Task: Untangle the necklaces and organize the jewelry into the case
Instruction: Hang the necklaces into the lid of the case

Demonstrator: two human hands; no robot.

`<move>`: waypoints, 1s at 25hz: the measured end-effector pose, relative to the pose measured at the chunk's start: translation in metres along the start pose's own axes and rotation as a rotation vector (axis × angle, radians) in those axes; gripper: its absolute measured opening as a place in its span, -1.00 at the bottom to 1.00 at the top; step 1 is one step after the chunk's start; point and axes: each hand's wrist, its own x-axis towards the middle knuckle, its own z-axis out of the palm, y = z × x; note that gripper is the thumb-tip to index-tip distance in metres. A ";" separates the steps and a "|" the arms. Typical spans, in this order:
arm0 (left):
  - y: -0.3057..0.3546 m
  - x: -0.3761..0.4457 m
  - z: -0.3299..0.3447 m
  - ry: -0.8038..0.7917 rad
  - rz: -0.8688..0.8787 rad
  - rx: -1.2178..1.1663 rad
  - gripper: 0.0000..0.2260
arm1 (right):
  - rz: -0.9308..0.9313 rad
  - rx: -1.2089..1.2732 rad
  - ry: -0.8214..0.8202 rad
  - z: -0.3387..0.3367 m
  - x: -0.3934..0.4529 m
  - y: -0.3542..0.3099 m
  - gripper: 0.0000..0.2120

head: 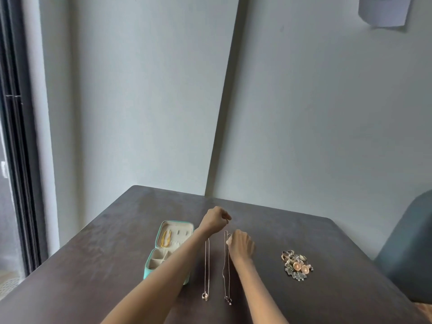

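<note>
far left: a dark window frame runs down the edge of the view, pale wall behind everything.

dark table fills the lower half. on its left part sits the teal jewelry case, open, lid laid flat away from you. the lid's cream lining holds a gold chain hanging in loops; the near half is split into small cream compartments, too small to tell what, if anything, lies in them. your left forearm crosses over the case's right side.

your left hand is raised past the case, fingers curled with the tips pinched together. whether they grip the top end of a chain you cannot tell; the strand is too fine there.

just right of the case, the left necklace lies straight on the table, running toward you, its small ring pendant at the near end. beside it, apart and roughly parallel, the right necklace lies the same way, darker pendant nearest you.

your right hand sits at the far end of the right necklace, fingertips pinching the chain near its top.

further right, well apart from the necklaces, a pile of jewelry rests on the table: rings, two round peach-coloured pieces, silvery bits tangled together.

far right edge: a grey-blue chair; top right, a sheet of paper on the wall.
</note>
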 end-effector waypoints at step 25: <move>0.036 -0.030 -0.038 -0.340 -0.130 -1.261 -0.79 | 0.085 1.004 -0.180 -0.050 -0.015 0.043 -0.82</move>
